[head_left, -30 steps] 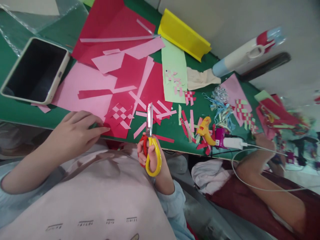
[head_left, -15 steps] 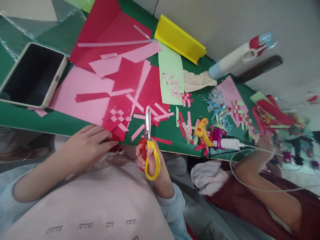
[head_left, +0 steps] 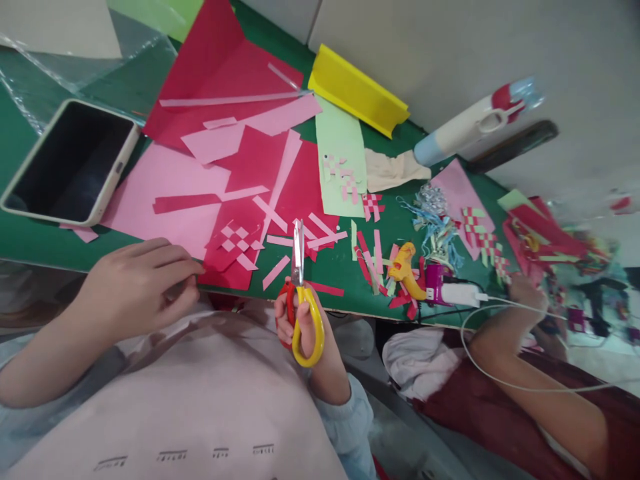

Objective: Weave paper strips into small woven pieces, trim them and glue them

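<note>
My right hand (head_left: 300, 320) is wrapped round the red and yellow handles of a pair of scissors (head_left: 299, 257), whose blades are together and point away from me over the table edge. At the left, my left hand (head_left: 145, 283) is at the table's front edge with bent fingers apart and nothing visible in them. Its fingertips are near the red paper (head_left: 227, 273) and the pink sheet (head_left: 165, 190). A woven pink and red checkered piece (head_left: 235, 238) lies on the red paper. Loose pink strips (head_left: 276, 272) lie beyond the scissors.
A phone (head_left: 73, 160) lies at the left. Farther back are a yellow folded strip (head_left: 357, 90), a green sheet (head_left: 343, 157) and a bottle (head_left: 470, 123). A yellow glue gun (head_left: 406, 270) and a purple socket (head_left: 440, 285) stand right, near another person's arm (head_left: 540, 380).
My left hand has moved left, away from the woven piece and off the red paper. My right hand still holds the scissors in nearly the same place. The view has shifted slightly.
</note>
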Available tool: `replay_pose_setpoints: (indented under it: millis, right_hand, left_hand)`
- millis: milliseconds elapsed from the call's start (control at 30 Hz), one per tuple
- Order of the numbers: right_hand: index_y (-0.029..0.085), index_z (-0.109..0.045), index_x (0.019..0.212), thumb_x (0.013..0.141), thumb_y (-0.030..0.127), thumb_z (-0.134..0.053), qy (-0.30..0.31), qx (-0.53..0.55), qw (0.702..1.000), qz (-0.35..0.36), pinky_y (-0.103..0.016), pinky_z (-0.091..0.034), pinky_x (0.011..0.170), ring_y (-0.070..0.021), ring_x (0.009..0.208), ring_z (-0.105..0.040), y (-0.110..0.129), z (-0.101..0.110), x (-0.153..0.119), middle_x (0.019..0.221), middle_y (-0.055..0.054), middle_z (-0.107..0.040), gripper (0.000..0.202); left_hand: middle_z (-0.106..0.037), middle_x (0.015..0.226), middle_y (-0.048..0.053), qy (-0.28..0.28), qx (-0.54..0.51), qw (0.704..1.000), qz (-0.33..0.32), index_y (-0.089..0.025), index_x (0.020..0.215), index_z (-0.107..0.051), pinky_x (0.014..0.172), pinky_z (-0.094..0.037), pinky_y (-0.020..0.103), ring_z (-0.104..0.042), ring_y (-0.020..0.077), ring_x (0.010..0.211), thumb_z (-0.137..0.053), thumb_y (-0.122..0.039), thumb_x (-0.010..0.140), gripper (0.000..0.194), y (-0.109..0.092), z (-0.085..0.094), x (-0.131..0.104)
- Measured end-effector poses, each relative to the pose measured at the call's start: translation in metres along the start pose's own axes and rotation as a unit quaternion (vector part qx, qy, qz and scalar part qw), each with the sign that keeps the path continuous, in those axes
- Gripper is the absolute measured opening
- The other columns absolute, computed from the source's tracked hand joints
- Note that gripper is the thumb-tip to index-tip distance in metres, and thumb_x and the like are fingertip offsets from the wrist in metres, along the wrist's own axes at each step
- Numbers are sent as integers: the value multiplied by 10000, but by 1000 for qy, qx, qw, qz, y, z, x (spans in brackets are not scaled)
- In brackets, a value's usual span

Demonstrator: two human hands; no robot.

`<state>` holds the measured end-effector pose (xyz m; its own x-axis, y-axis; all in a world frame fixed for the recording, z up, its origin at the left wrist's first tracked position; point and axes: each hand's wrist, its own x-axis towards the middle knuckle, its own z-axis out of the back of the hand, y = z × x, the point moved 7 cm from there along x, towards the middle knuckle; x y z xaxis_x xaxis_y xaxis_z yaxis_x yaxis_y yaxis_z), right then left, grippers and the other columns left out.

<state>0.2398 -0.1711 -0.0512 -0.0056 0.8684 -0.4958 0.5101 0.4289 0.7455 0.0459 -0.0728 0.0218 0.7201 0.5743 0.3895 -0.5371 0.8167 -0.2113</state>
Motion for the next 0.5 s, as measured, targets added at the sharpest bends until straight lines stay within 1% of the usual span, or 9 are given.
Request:
replay_pose_setpoints:
  millis: [67, 167, 333, 400, 500]
  right_hand:
    - [274, -446, 1081, 764, 746, -683, 2, 5, 1000, 6, -204, -230, 383, -35, 431, -308, 1, 0, 1, 779, 55, -535, 616]
    - [281, -463, 1107, 764, 732, -700, 4, 13, 1000, 19, -188, -238, 380, -27, 424, -307, 4, 0, 4, 774, 62, -545, 614]
    - [275, -478, 1042, 847, 669, -657, 16, 25, 999, 29, -176, -268, 391, -26, 429, -323, 7, -1, 9, 772, 56, -556, 475]
    - [278, -484, 1065, 883, 633, -630, 17, 21, 999, 31, -174, -278, 399, -27, 435, -331, 8, 0, 11, 782, 53, -558, 425]
    - [290, -481, 1130, 887, 574, -649, 6, -7, 1000, 30, -176, -287, 406, -27, 439, -337, 13, 4, 14, 808, 51, -556, 409]
  left_hand:
    - [-682, 673, 33, -6, 1, 1000, 12, -218, 688, -625, 606, -442, 332, -609, 202, 655, -486, -257, 921, 274, 5, 4, 2]
    - [-674, 640, 32, -26, 7, 999, 25, -204, 673, -609, 571, -408, 309, -592, 184, 632, -474, -229, 959, 317, 11, 9, 4]
    - [-643, 601, 15, -28, 25, 999, 38, -210, 583, -545, 537, -349, 292, -578, 168, 621, -545, -253, 942, 362, 19, 8, 5]
    - [-647, 614, 13, -26, 35, 997, 60, -216, 607, -579, 547, -349, 291, -591, 178, 645, -575, -275, 921, 319, 24, 6, 6]
    - [-714, 731, 37, -17, 26, 994, 107, -221, 774, -696, 594, -396, 303, -633, 213, 722, -577, -305, 911, 200, 31, 2, 9]
